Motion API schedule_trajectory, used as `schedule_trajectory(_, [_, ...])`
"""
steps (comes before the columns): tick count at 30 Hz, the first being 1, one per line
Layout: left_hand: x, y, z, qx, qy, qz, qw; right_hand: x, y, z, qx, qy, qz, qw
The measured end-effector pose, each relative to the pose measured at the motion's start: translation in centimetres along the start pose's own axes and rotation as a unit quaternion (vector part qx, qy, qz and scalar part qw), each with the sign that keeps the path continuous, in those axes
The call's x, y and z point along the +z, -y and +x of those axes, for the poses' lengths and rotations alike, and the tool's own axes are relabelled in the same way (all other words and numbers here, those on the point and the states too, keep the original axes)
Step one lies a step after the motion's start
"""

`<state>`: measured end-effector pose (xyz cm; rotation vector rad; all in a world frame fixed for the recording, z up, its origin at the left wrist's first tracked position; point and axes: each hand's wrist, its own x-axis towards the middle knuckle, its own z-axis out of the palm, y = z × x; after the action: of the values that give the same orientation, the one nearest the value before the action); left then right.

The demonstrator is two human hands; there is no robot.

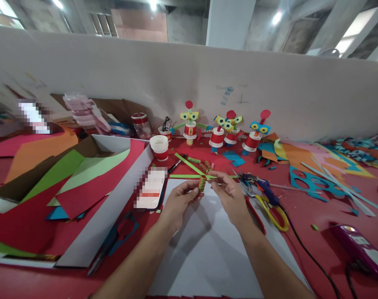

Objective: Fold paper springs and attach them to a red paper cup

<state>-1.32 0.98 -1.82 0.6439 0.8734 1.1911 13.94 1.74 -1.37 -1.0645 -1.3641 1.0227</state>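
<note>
A small pleated paper spring (pixel 202 185), lime green and ridged like a concertina, is held above a smooth white sheet (pixel 204 257) near the centre of view. The left hand (pixel 181 199) pinches its folded body between thumb and fingers; the right hand (pixel 228 193) has its fingers pinching near the top, where flat green strips (pixel 189 164) fan out loose. The step in hand appears to be folding strips over one another; the next fold would call for a square crossing and firm crease. Just beyond lies a finished green coil (pixel 194 160). Further back stand figures (pixel 190 131) of red-and-white cups with springy arms. Yellow-handled scissors (pixel 285 216) lie right, and a box (pixel 114 205) of coloured paper left, on the red surface (pixel 304 216).
</note>
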Motion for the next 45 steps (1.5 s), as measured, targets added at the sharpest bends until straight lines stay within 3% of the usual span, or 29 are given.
schedule_trajectory(9, [0.0,-0.2,0.2,0.019,-0.014,-0.043,0.999,0.1,0.1,-0.1,0.029,-0.015,-0.004,0.999])
schedule_trajectory(15, [-0.2,-0.3,0.3,0.035,-0.031,-0.036,0.998,1.0,0.4,-0.4,0.049,0.030,-0.001,0.998])
schedule_trajectory(21, [0.0,-0.5,0.1,0.026,-0.034,-0.035,0.998,1.9,0.6,-0.9,-0.031,-0.010,-0.076,0.997])
schedule_trajectory(27, [0.0,-0.4,0.0,0.034,-0.006,-0.011,0.999,1.8,0.8,-1.0,-0.149,-0.044,-0.185,0.970])
schedule_trajectory(34, [0.1,-0.4,-0.2,0.053,-0.007,-0.030,0.998,1.8,0.6,-1.1,-0.152,-0.036,-0.183,0.971])
schedule_trajectory(39, [-0.8,-0.1,0.7,0.114,-0.058,0.105,0.986,1.6,0.0,-0.7,-0.080,-0.032,-0.185,0.979])
schedule_trajectory(42, [-1.7,0.0,1.7,0.143,-0.111,0.265,0.947,1.4,-0.6,-0.4,-0.036,-0.044,-0.196,0.979])
schedule_trajectory(45, [-2.4,0.1,2.6,0.175,-0.126,0.374,0.902,1.3,-1.1,-0.3,-0.011,-0.032,-0.210,0.977])
